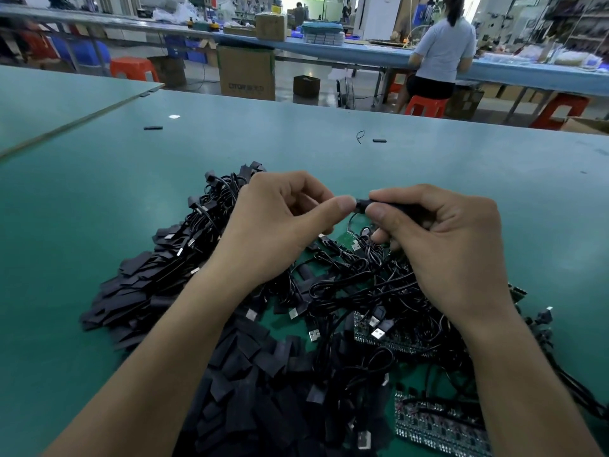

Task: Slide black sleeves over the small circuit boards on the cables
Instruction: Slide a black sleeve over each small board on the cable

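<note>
Green tabletop (99, 209) carries tangled black cables (362, 278) and loose flat black sleeves (250, 367), lower frame. At centre, right hand (445, 245) pinches one black sleeve (362, 206) steady; left hand (280, 225) pinches its end, likely guiding it on.

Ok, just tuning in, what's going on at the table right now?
A person is working over a heap of cables and loose sleeves on the green table. The right hand grips a black sleeve, and the left hand pinches its end. Whether a board is inside it yet cannot be seen. Bare boards lie at lower right.
</note>
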`<act>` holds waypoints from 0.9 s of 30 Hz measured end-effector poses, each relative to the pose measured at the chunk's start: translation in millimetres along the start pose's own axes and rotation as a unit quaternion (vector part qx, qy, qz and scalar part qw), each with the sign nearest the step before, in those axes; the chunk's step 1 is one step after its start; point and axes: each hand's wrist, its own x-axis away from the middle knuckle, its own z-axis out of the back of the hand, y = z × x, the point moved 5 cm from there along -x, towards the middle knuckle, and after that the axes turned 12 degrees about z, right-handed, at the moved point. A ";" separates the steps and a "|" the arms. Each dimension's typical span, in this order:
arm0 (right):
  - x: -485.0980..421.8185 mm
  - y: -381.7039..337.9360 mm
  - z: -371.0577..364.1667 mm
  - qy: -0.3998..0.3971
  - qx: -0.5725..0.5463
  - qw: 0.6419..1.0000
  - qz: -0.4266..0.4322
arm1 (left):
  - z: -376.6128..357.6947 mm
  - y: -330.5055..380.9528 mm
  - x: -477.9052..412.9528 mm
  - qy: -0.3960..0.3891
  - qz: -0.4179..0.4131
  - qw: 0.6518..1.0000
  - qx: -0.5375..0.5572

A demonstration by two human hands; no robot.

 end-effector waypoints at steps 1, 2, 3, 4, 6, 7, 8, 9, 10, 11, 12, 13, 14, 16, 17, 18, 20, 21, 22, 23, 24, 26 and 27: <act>-0.2 0.0 1.0 0.007 -0.001 1.000 -0.003 | -0.7 -1.1 -0.6 -0.010 0.009 1.000 0.003; -0.2 0.0 1.3 0.012 -0.003 1.000 -0.005 | -1.5 -2.1 -1.3 -0.019 0.015 1.000 0.002; -0.2 -0.2 1.3 0.014 -0.006 1.000 -0.007 | -1.8 -2.6 -1.7 -0.025 0.019 1.000 0.001; -0.1 -0.3 1.1 0.013 -0.008 1.000 -0.007 | -2.5 -2.5 -1.7 -0.031 0.020 0.999 0.001; 0.3 -0.9 1.2 0.010 -0.012 1.000 -0.005 | -3.9 -0.8 -0.9 -0.041 0.014 0.999 -0.001; 0.3 -1.0 1.5 0.007 -0.014 1.000 -0.004 | -4.2 0.1 -0.7 -0.043 0.008 0.999 -0.007; 0.4 -1.0 1.8 0.003 -0.014 1.000 -0.002 | -4.1 1.2 -0.2 -0.041 0.000 0.999 -0.016; 0.3 -1.1 1.8 -0.002 -0.012 1.000 -0.001 | -4.3 2.5 0.2 -0.039 -0.009 0.999 -0.027; 0.4 -1.4 1.8 -0.007 -0.009 1.000 0.003 | -4.5 3.7 0.8 -0.037 -0.017 0.998 -0.038; 0.3 -1.8 1.8 -0.010 -0.006 1.000 0.009 | -4.6 4.8 1.2 -0.038 -0.023 0.998 -0.046; 0.3 -2.3 1.9 -0.012 -0.003 1.000 0.015 | -5.0 5.6 1.6 -0.039 -0.028 0.998 -0.052; 0.2 -2.6 2.1 -0.013 -0.002 1.000 0.021 | -5.2 6.6 1.9 -0.041 -0.032 0.997 -0.055; 0.1 -2.5 2.6 -0.013 -0.002 1.000 0.026 | -5.2 7.3 2.1 -0.042 -0.037 0.997 -0.059; -0.5 -1.4 3.4 -0.012 -0.003 0.999 0.031 | -4.8 8.2 2.7 -0.043 -0.045 0.996 -0.067; -0.6 -0.5 3.6 -0.011 -0.003 0.999 0.032 | -4.7 8.5 3.0 -0.043 -0.050 0.995 -0.072; -0.4 0.3 3.6 -0.010 -0.003 0.999 0.032 | -4.9 8.7 3.3 -0.044 -0.056 0.994 -0.078; -0.5 1.3 3.3 -0.004 -0.007 1.000 0.029 | -5.9 9.4 4.4 -0.043 -0.069 0.993 -0.089; -0.7 1.5 3.1 -0.001 -0.011 1.000 0.027 | -6.2 10.0 5.0 -0.042 -0.074 0.992 -0.091; -0.8 1.7 3.0 0.003 -0.017 1.000 0.025 | -6.4 10.6 5.5 -0.042 -0.077 0.992 -0.092; -0.9 1.9 3.0 0.006 -0.026 0.999 0.021 | -6.4 11.1 5.8 -0.042 -0.080 0.992 -0.091; -1.0 2.2 3.2 0.009 -0.036 0.999 0.017 | -6.4 11.4 6.0 -0.043 -0.081 0.992 -0.090; -1.4 2.1 3.3 0.011 -0.047 0.999 0.015 | -5.9 11.9 6.2 -0.045 -0.084 0.991 -0.092; -1.5 2.0 3.0 0.011 -0.051 0.999 0.016 | -5.5 12.2 6.4 -0.046 -0.087 0.991 -0.093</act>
